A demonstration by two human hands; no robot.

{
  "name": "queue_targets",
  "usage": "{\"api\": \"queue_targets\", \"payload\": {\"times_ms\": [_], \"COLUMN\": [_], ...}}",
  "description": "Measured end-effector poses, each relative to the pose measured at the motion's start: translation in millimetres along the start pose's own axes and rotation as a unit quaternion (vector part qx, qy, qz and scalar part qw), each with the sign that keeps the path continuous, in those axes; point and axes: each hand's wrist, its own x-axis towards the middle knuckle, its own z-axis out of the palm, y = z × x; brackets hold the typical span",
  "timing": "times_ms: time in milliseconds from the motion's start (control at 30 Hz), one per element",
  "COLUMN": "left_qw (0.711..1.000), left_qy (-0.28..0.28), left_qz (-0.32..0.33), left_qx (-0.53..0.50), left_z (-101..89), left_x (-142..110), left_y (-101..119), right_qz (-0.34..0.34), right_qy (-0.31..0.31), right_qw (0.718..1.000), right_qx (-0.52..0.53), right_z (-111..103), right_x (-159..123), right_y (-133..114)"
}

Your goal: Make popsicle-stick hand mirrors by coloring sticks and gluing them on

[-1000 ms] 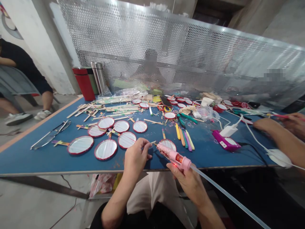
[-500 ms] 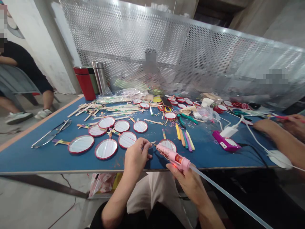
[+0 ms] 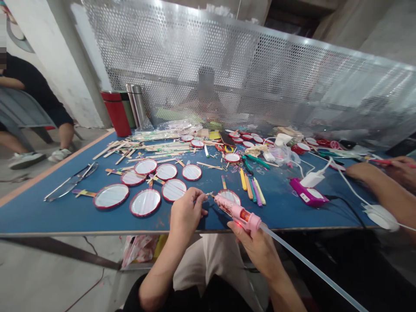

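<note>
My right hand (image 3: 255, 245) is wrapped round a pink hot glue gun (image 3: 232, 208), and a long clear glue stick (image 3: 308, 260) runs out of its back end. A red light glows near my thumb. The gun's nozzle points left, close to the fingertips of my left hand (image 3: 188, 212). Those fingers pinch a small, thin piece too tiny for me to name. Partly hidden behind the gun lies a round red-rimmed disc (image 3: 231, 196) with a coloured stick handle. More red-rimmed discs (image 3: 145, 202) with stick handles lie left of my hands.
Glasses (image 3: 69, 184), markers (image 3: 251, 186), pliers (image 3: 256, 162) and wooden sticks (image 3: 126, 147) lie on the blue table. A purple power strip (image 3: 308, 193) with cables sits right, by a co-worker's arm (image 3: 373, 177). Flasks (image 3: 117, 112) stand before the perforated metal screen (image 3: 227, 69).
The glue gun's nozzle has shifted very slightly to the right of my left fingertips. Otherwise both hands hold nearly the same position.
</note>
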Motion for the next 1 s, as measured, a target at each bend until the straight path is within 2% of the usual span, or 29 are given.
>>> {"api": "queue_targets", "payload": {"times_ms": [200,567,1000], "left_qw": [1.000,1.000,1.000], "left_qy": [0.001,0.003,-0.002], "left_qz": [0.002,0.003,0.004], "left_qx": [0.006,0.004,-0.001], "left_z": [-0.5,-0.6,-0.6], "left_x": [-0.7,-1.8,-1.3], "left_y": [1.4,2.1,1.3], "right_qz": [0.013,0.023,0.021], "right_qy": [-0.024,-0.021,-0.012], "right_qw": [1.000,0.999,1.000], "right_qx": [0.005,0.011,0.004], "right_z": [-1.3,-3.0,-0.3], "right_x": [0.6,3.6,0.5], "right_y": [-3.3,-7.1,-0.6]}}
